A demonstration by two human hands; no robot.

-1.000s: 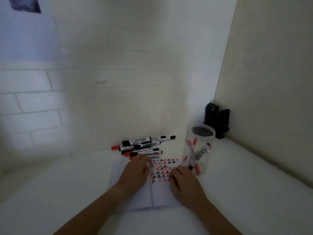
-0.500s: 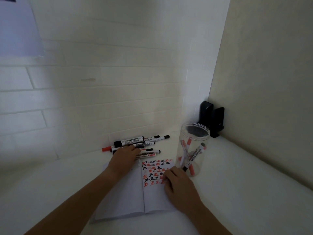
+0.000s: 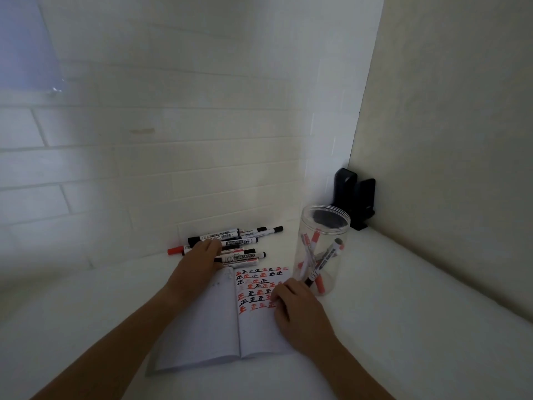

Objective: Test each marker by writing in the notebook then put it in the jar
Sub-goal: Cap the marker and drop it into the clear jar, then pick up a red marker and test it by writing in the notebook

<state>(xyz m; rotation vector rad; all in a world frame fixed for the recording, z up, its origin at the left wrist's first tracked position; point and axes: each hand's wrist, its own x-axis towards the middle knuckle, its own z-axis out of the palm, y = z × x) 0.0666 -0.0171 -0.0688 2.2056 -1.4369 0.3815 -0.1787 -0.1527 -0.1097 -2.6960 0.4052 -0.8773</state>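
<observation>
The left hand (image 3: 199,262) reaches onto the whiteboard markers (image 3: 230,246) at the table's back edge; whether it grasps one I cannot tell. The right hand (image 3: 297,310), fingers loosely curled and empty, rests on the open notebook (image 3: 219,321) beside the clear jar (image 3: 323,249), which holds several markers. Picking the next marker seems in hand; uncapping and writing would follow.

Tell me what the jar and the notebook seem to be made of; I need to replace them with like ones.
The jar looks like clear, glossy plastic, possibly glass: the markers inside show plainly through its wall, and its rim glints. The notebook looks like plain matte white paper: thin pages lie flat on either side of a centre fold, with red and black ink marks on the right page and no shine.
</observation>
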